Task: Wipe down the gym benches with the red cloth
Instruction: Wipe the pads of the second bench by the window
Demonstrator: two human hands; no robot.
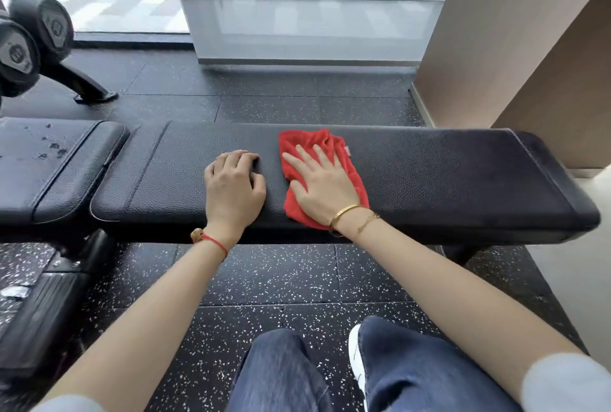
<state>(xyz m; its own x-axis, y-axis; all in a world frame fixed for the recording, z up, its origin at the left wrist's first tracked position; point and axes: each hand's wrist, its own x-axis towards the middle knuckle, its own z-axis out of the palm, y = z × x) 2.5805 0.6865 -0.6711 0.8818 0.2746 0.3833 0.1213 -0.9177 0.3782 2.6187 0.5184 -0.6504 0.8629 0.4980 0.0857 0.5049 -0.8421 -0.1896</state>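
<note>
Right hand point(322, 185) lies flat, fingers spread, pressing the red cloth point(344, 160) onto the black padded desk point(446, 177), near its middle. Left hand point(234, 185) rests just beside the cloth, fingers curled under, holding nothing. Second padded desk point(49, 163) adjoins at left.

The right hand point(322, 185) lay flat, fingers point(302, 155) spread, pressing the cloth point(347, 163) onto the desk point(446, 177). Just left of those fingers, the left hand point(233, 185) rested curled.
</note>
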